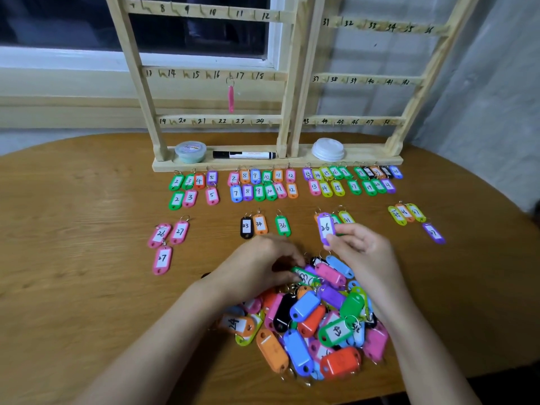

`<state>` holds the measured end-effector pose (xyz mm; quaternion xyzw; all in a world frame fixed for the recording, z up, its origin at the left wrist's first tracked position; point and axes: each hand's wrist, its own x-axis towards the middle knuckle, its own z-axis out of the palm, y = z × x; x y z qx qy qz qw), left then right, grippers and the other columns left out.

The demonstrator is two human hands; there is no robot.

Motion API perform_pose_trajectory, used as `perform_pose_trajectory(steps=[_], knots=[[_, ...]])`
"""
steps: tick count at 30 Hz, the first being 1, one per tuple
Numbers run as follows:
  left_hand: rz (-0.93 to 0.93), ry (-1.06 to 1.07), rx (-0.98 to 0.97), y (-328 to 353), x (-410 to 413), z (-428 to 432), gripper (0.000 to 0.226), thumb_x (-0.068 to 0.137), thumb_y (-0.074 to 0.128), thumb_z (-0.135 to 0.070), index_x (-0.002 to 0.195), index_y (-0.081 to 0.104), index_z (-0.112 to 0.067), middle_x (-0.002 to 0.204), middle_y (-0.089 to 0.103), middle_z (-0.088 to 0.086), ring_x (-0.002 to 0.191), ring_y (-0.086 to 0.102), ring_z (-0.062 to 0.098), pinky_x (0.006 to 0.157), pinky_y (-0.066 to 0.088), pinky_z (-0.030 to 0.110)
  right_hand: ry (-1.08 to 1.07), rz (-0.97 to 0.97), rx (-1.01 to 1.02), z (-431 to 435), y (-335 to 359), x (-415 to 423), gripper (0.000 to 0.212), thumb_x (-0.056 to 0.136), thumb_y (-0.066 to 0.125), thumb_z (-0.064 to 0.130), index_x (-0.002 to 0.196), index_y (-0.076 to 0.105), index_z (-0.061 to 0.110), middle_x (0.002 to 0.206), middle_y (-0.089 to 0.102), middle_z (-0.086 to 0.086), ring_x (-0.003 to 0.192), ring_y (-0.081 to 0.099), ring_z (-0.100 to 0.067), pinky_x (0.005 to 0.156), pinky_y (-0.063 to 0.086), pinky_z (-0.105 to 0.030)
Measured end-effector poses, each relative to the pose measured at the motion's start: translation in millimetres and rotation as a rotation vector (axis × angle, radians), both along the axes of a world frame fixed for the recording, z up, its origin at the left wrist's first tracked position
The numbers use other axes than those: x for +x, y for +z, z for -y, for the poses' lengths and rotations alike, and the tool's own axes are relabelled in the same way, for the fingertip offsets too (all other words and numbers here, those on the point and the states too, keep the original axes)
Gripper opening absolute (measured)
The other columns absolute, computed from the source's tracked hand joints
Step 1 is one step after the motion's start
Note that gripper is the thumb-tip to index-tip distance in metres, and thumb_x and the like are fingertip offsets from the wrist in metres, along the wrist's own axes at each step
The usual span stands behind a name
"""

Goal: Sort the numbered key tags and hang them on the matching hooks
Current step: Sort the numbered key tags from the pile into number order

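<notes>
The right hand (359, 244) pinches a purple tag 26 (325, 228) by its near end, thumb and fingertips closed on it. The tag is lifted above the bench (73, 214), with its long axis running near to far and its label facing the camera. The left hand (263, 264) is curled at the far edge of the unsorted pile (315, 323), and its fingers appear to nip the left end of a green tag (304, 274).

The likely destination is the pink 26 (160, 235), which lies flat at the left of the bench beside a pink 27 (179, 231). It is well apart from the held tag and almost level with it in depth. From the right hand the way runs leftward, over the black 33 (246, 227) and across the left forearm. The left hand is the nearer of the two to that group, so either a hand-over or a long cross-body reach seems called for.

No hook marked 26 shows on the rack (146, 92), where one pink hanging tag (231, 97) hangs near 17.
</notes>
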<state>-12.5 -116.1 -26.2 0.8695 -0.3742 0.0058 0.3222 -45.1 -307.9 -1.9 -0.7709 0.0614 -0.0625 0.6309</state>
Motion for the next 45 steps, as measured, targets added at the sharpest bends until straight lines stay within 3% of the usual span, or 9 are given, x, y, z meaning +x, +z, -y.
perform_pose_trajectory(steps=[8, 14, 19, 23, 31, 35, 39, 42, 45], knots=[[-0.02, -0.032, 0.003, -4, 1, 1, 0.025, 0.083, 0.073, -0.019, 0.108, 0.068, -0.019, 0.105, 0.064, -0.006, 0.1, 0.055, 0.01, 0.091, 0.043, 0.027, 0.001, -0.009, 0.009, -2, -3, 1, 0.011, 0.087, 0.067, 0.008, 0.097, 0.067, 0.012, 0.084, 0.073, -0.003, 0.072, 0.07, -0.003, 0.061, 0.047, -0.008], [-0.093, 0.002, -0.063, -3, 2, 0, 0.018, 0.082, 0.072, -0.009, 0.099, 0.068, -0.017, 0.09, 0.061, -0.017, 0.083, 0.055, 0.0, 0.077, 0.042, 0.015, 0.001, -0.007, 0.006, -3, -5, 1, 0.011, 0.087, 0.067, 0.009, 0.087, 0.065, 0.02, 0.082, 0.073, -0.002, 0.074, 0.071, -0.006, 0.062, 0.048, -0.01], [-0.165, 0.106, -0.204, 9, 4, -13, 0.007, 0.084, 0.071, -0.009, 0.089, 0.069, -0.012, 0.085, 0.066, -0.001, 0.079, 0.059, 0.008, 0.072, 0.043, 0.015, 0.003, 0.008, 0.0, -3, -3, 2, 0.009, 0.087, 0.067, 0.01, 0.083, 0.064, 0.018, 0.08, 0.074, 0.0, 0.074, 0.069, -0.003, 0.064, 0.049, -0.01], [-0.243, 0.246, -0.363, 24, 5, -29, 0.006, 0.085, 0.07, -0.008, 0.09, 0.069, -0.01, 0.089, 0.07, 0.002, 0.082, 0.064, 0.013, 0.078, 0.051, 0.028, 0.02, 0.047, -0.053, -11, 1, 2, 0.012, 0.087, 0.068, 0.013, 0.078, 0.066, 0.022, 0.078, 0.071, 0.003, 0.07, 0.063, 0.001, 0.066, 0.049, -0.012], [-0.28, 0.577, -0.518, 22, -36, -86, 0.028, 0.084, 0.07, -0.002, 0.094, 0.072, -0.028, 0.092, 0.073, -0.007, 0.08, 0.065, 0.01, 0.071, 0.05, 0.019, 0.181, 0.078, -0.008, -64, 14, -5, 0.014, 0.084, 0.07, 0.007, 0.083, 0.065, 0.019, 0.078, 0.069, -0.005, 0.07, 0.061, -0.005, 0.067, 0.047, -0.015], [-0.356, 0.731, -0.735, 14, -67, -125, 0.025, 0.079, 0.07, 0.007, 0.089, 0.071, -0.017, 0.087, 0.073, 0.003, 0.078, 0.065, 0.015, 0.072, 0.053, 0.025, 0.277, 0.08, -0.077, -110, 15, -10, 0.021, 0.085, 0.069, 0.013, 0.073, 0.062, 0.028, 0.075, 0.065, 0.009, 0.071, 0.058, -0.002, 0.072, 0.049, -0.019], [-0.313, 0.893, -0.836, 12, -90, -151, 0.026, 0.084, 0.062, 0.01, 0.083, 0.07, -0.015, 0.076, 0.072, -0.007, 0.071, 0.064, 0.004, 0.064, 0.052, 0.013, 0.309, 0.081, -0.211, -161, 3, -12, 0.015, 0.083, 0.071, 0.02, 0.074, 0.063, 0.028, 0.075, 0.066, 0.011, 0.076, 0.063, -0.008, 0.074, 0.053, -0.03], [-0.272, 0.97, -0.901, 15, -99, -162, 0.022, 0.085, 0.06, 0.01, 0.09, 0.069, -0.01, 0.082, 0.069, -0.002, 0.063, 0.062, -0.004, 0.057, 0.049, 0.009, 0.298, 0.024, -0.384, -188, -3, -13, 0.007, 0.083, 0.07, 0.027, 0.083, 0.063, 0.029, 0.081, 0.07, 0.011, 0.076, 0.064, -0.009, 0.063, 0.045, -0.023], [-0.251, 1.016, -0.889, 14, -102, -171, 0.026, 0.085, 0.061, 0.01, 0.101, 0.067, -0.009, 0.086, 0.066, 0.002, 0.062, 0.06, -0.005, 0.058, 0.049, 0.009, 0.277, 0.009, -0.554, -208, -4, -12, 0.007, 0.085, 0.066, 0.03, 0.09, 0.061, 0.028, 0.09, 0.071, 0.012, 0.085, 0.064, -0.01, 0.064, 0.042, -0.022]])
